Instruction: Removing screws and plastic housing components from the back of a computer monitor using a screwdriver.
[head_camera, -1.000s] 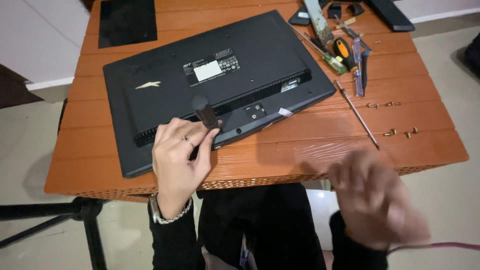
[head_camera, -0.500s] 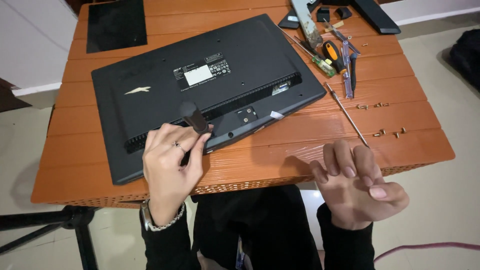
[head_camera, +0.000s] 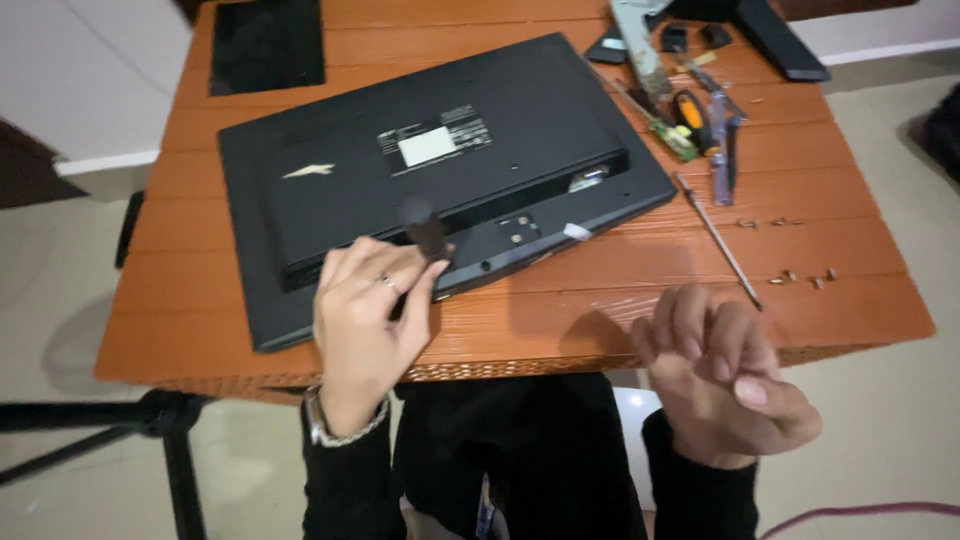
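Note:
A black flat monitor (head_camera: 450, 170) lies face down on the orange wooden table (head_camera: 600, 320), with a white label on its back. My left hand (head_camera: 365, 325) sits at the monitor's near edge and grips a short black screwdriver handle (head_camera: 425, 228) that stands on the back panel. My right hand (head_camera: 725, 375) hovers in front of the table's near edge, fingers loosely curled, holding nothing that I can see.
A long thin metal rod (head_camera: 720, 240) and several small screws (head_camera: 800, 275) lie on the table's right side. Hand tools, among them a screwdriver (head_camera: 690, 115), are piled at the back right. A black flat panel (head_camera: 265, 45) lies at the back left. A tripod leg (head_camera: 150, 415) stands lower left.
My right hand has drawn in from a blurred sweep and now hangs still before the table edge with its fingers curled. My left hand keeps its hold on the black handle.

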